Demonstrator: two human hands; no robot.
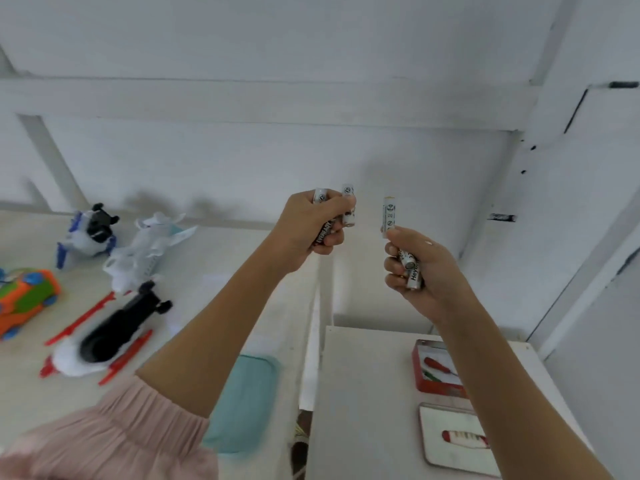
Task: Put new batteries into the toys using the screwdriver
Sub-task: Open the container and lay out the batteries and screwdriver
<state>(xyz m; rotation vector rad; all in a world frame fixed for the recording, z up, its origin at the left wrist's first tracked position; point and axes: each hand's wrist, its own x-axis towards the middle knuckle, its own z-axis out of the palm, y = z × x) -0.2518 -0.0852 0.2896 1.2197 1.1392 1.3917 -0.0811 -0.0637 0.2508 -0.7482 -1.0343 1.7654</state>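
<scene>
With my left hand (313,225) gripping several batteries (347,206) and my right hand (414,263) pinching more, all held high above the tabletop (363,393), I risk one slipping and rolling off its edge.

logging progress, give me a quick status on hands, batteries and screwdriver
Left hand grips several cylindrical batteries. Right hand holds more white batteries. Red-handled screwdriver untouched in red tin. Nothing in the way.
</scene>
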